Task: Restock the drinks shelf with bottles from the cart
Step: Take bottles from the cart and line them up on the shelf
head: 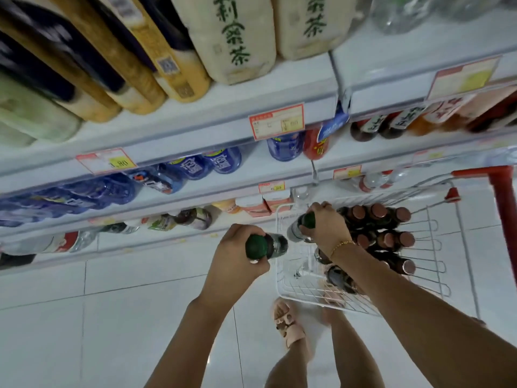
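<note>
Head view, looking down. Sandal point(288, 323) on tiled floor point(112, 317), nearest. Left hand point(237, 256): fingers clamped round the neck of bottle A point(265, 246), green cap, held in the air just left of the cart point(296, 287), outside its wire basket. Right hand point(326, 224): fingers clamped on bottle B point(300, 226), green cap, over the basket's far left corner. Brown-capped bottles point(386, 236) packed upright in the cart's right half. Beyond: shelf point(195, 189) tiers holding drinks, price tags point(277, 121) on the front edges.
</note>
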